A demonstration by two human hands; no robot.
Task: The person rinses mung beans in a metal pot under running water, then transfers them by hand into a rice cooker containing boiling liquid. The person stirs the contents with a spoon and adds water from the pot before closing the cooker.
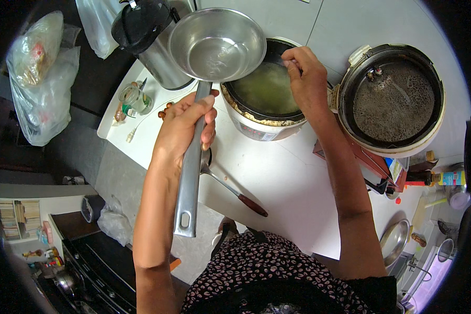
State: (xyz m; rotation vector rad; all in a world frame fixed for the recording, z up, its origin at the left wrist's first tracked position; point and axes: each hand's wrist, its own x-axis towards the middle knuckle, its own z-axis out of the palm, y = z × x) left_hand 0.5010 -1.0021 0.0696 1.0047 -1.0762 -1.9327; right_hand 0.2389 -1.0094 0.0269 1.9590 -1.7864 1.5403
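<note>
My left hand [190,119] grips the long flat handle of a stainless steel water scoop [216,45], whose shiny bowl is raised between an electric kettle and a cooker. The scoop's bowl overlaps the left rim of the white electric cooker [255,131]. Cloudy yellow-green liquid [265,90] sits in the cooker's dark inner pot. Over the pot's right side is my right hand [308,80], thumb and fingers pinched together; nothing shows between them. To the right, the cooker's lid [394,104] is swung open, its dark underside covered in droplets.
A metal utensil with a wooden handle [253,205] lies on the white table [290,176]. Left of the cooker stand the kettle [163,59] and a glass jar [135,98], near a white cable [131,135]. Bottles [453,177] and a steel basin [394,242] are at right.
</note>
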